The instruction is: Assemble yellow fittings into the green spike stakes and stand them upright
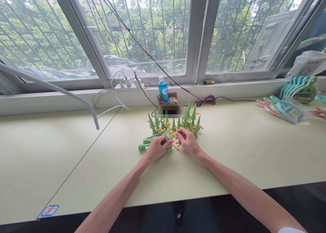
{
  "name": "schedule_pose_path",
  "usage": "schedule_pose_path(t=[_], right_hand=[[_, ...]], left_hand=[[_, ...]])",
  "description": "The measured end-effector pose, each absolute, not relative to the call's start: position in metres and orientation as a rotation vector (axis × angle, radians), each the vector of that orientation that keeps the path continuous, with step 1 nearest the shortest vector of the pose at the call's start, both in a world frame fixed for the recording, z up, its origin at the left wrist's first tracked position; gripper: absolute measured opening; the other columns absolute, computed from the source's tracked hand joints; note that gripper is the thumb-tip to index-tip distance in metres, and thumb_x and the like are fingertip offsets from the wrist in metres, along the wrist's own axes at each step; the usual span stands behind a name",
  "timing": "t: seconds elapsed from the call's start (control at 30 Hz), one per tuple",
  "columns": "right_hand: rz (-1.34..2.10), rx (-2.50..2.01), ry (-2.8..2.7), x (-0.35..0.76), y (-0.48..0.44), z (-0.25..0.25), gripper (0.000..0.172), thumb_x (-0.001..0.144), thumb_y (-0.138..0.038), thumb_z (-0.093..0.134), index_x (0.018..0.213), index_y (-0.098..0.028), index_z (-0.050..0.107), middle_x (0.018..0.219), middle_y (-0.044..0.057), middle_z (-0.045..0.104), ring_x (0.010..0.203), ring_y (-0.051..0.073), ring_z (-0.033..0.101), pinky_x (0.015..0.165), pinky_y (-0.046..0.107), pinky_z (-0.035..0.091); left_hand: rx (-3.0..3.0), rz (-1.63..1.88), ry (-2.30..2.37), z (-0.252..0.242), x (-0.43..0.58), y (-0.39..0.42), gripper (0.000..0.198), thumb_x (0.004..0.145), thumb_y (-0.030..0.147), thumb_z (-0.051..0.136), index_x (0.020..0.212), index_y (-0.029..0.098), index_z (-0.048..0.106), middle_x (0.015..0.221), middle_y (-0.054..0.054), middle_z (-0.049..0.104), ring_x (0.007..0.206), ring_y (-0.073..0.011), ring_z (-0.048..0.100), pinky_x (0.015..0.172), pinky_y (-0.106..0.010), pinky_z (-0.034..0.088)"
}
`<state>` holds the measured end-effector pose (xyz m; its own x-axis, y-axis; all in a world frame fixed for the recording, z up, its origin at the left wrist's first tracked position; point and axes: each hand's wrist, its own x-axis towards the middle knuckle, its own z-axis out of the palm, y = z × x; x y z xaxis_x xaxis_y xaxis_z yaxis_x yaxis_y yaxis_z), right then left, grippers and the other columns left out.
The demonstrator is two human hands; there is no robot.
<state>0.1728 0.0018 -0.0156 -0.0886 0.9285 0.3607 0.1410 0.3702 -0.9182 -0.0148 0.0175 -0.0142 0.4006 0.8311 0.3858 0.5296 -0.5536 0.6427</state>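
A green plastic spike (168, 149) stands nearly upright on the table, with the fingers of my left hand (158, 146) closed around it. Just to its right, my right hand (187, 141) is pinched; what sits between the fingertips is too small to make out. Small yellow T-shaped pieces (176, 147) lie scattered between and behind my hands. Several more green spikes (193, 115) stand upright behind them, some with yellow pieces in their sides. Left of my left hand, a few green spikes (144, 147) lie on their sides.
A small cardboard box (174, 99) and a blue-labelled bottle (163, 91) stand by the window ledge. Coiled cable (209, 100) lies at the back. Green and pink plastic goods (285, 107) are piled at the right. A white tube (76, 96) reaches in from the left.
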Motion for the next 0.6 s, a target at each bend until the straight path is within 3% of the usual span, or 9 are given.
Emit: schedule_pose_path(t=[0.3,0.6], right_hand=[[0.885,-1.003,-1.537,0.173,0.0,-0.014,0.026,0.091,-0.045,0.054,0.085,-0.02,0.057,0.075,0.002,0.059,0.059,0.015,0.058,0.053,0.028,0.05],[0.898,-0.938,-1.598,0.172,-0.004,-0.012,0.026,0.09,-0.045,0.056,0.084,-0.02,0.059,0.069,0.001,0.058,0.056,0.014,0.055,0.051,0.026,0.048]], left_hand=[[2.15,1.086,1.24,-0.007,-0.01,0.015,0.05,0.094,0.048,0.044,0.055,0.018,0.037,0.051,0.004,0.032,0.049,-0.0088,0.026,0.046,-0.024,0.023],[1.979,1.173,1.35,0.003,-0.011,0.014,0.048,0.093,0.049,0.044,0.059,0.017,0.053,0.046,0.005,0.034,0.043,-0.0092,0.031,0.044,-0.024,0.026]])
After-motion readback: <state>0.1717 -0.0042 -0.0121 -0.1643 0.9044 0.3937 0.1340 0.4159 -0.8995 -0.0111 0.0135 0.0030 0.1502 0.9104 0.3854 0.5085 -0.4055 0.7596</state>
